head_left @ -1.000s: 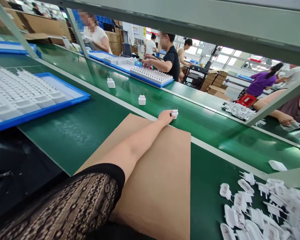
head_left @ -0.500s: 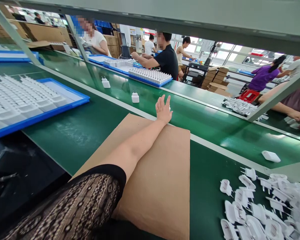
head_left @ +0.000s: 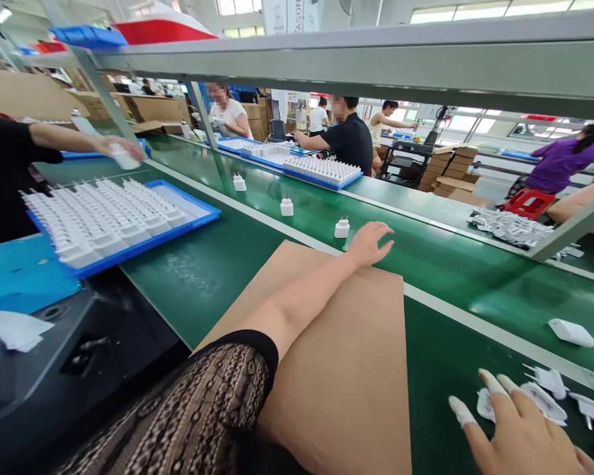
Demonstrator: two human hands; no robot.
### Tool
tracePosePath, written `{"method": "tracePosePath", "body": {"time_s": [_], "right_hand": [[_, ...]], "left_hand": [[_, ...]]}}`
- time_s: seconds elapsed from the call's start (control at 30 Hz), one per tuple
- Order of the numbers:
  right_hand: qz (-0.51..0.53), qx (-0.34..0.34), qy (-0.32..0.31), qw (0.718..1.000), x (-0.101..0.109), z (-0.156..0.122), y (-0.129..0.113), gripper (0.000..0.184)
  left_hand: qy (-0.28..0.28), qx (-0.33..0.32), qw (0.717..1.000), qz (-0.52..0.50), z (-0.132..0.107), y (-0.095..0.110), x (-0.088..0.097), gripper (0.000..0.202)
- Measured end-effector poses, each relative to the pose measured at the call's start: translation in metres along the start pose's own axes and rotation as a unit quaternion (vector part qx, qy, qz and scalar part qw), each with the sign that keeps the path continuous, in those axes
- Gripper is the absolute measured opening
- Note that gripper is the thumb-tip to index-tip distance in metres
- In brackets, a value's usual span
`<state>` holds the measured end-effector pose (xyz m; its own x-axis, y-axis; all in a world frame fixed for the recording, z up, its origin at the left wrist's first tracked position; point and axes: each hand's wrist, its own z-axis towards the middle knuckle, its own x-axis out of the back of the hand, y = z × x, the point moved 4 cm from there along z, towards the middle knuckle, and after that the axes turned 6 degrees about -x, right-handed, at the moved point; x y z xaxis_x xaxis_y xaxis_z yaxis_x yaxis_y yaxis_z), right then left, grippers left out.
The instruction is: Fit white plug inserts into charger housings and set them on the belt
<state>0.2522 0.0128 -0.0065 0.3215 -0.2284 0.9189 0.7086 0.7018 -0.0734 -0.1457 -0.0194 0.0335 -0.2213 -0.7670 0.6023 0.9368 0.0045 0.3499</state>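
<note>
My left arm, in a black lace sleeve, stretches across a brown cardboard sheet. My left hand hovers at the edge of the green conveyor belt, fingers spread and holding nothing. A white charger plug stands upright on the belt just left of those fingers, apart from them. At the bottom right my right hand, with white cots on its fingertips, is spread open over a pile of white plug parts, and its fingertips reach the nearest pieces.
Two more chargers stand farther along the belt. A blue tray of white chargers sits at left, with a co-worker's hand above it. A loose white piece lies on the belt. Other people work across the belt under a metal frame.
My left hand let go of the white charger on the belt, opened, and drew back to its right. My right hand has come into view over the parts. The camera tilted up.
</note>
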Motion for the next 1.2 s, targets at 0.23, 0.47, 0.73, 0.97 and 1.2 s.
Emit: {"method": "tracePosePath", "body": {"time_s": [0.23, 0.47, 0.73, 0.97, 1.2], "right_hand": [[-0.077, 0.071, -0.099, 0.99, -0.026, 0.028, 0.018, 0.046], [-0.04, 0.033, -0.034, 0.998, -0.001, 0.024, -0.01, 0.046], [0.171, -0.061, -0.156, 0.971, 0.035, 0.018, -0.075, 0.049], [0.189, -0.102, -0.19, 0.958, 0.033, 0.011, -0.086, 0.031], [0.174, -0.098, -0.25, 0.947, 0.037, 0.011, -0.095, 0.028]], "left_hand": [[-0.329, -0.085, 0.939, -0.055, 0.006, 0.09, -0.036, 0.048], [-0.555, -0.116, 0.824, -0.025, -0.034, 0.126, -0.017, 0.131], [-0.61, -0.08, 0.787, -0.039, -0.093, 0.114, -0.011, 0.159], [-0.636, -0.077, 0.766, -0.054, -0.08, 0.118, -0.017, 0.153], [-0.504, -0.002, 0.862, -0.063, 0.015, 0.134, -0.068, 0.095]]}}
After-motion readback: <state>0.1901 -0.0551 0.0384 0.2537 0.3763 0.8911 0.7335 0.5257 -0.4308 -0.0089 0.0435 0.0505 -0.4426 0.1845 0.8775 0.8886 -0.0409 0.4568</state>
